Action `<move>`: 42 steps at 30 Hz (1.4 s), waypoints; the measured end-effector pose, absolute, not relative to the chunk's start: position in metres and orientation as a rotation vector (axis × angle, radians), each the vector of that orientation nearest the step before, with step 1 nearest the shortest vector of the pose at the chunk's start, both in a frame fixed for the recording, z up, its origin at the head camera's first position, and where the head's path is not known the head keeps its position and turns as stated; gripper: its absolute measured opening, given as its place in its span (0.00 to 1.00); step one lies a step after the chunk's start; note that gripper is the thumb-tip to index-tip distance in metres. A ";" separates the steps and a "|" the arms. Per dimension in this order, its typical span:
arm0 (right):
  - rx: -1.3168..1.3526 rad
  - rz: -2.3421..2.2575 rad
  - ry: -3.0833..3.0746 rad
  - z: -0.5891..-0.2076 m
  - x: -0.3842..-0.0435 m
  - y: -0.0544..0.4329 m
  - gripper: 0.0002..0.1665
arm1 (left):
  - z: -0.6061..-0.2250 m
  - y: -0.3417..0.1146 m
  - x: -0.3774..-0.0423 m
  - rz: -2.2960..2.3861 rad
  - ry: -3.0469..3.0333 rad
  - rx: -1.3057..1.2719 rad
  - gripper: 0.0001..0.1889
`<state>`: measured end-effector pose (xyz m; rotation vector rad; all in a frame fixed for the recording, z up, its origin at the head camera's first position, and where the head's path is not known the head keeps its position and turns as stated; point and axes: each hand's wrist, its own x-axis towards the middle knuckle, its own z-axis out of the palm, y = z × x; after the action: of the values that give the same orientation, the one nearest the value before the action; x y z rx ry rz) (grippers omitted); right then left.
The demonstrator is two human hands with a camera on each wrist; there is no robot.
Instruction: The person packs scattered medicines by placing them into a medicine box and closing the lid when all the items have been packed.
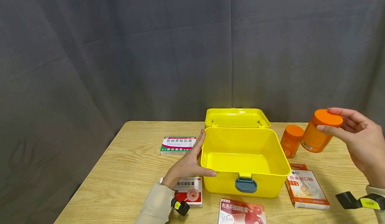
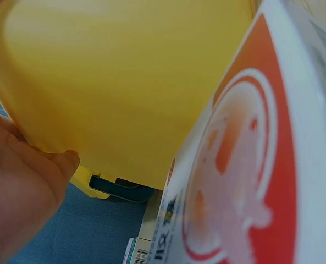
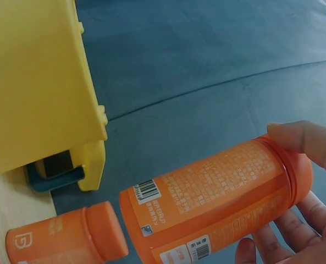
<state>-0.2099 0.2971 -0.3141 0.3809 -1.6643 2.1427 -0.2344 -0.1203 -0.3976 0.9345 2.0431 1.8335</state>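
Note:
My right hand (image 1: 364, 134) grips a larger orange bottle (image 3: 212, 195) by its lid, tilted and lifted beside the smaller orange bottle (image 1: 291, 142). In the right wrist view a barcode and printed label show on the held bottle. A yellow storage box (image 1: 246, 184) stands with its lid (image 1: 233, 117) folded back and its inside bare. Against its near left corner lies my left hand (image 1: 187, 164), straight fingers along the left side and thumb across the front wall. The left wrist view has the left thumb touching the yellow wall.
A green-and-white medicine box (image 1: 178, 145) lies left of the storage box. A red-and-white medicine box (image 1: 192, 192) sits near the left wrist. At the front lies another red medicine box (image 1: 242, 212); an orange-and-white bandage box (image 1: 307, 189) is on the right. A grey curtain (image 1: 180, 50) hangs behind.

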 end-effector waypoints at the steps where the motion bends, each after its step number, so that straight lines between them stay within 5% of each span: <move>1: 0.385 2.136 -1.673 -0.312 -0.209 0.296 0.30 | -0.397 -0.121 -0.234 1.836 2.037 0.939 0.64; 42: 0.577 1.778 -2.386 -0.286 -0.211 0.215 0.25 | -0.395 -0.116 -0.237 1.823 2.024 0.968 0.64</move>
<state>-0.2106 0.2154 -0.2855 0.5772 -2.3858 1.7775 -0.2370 -0.1164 -0.3949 0.9678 2.0240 1.8230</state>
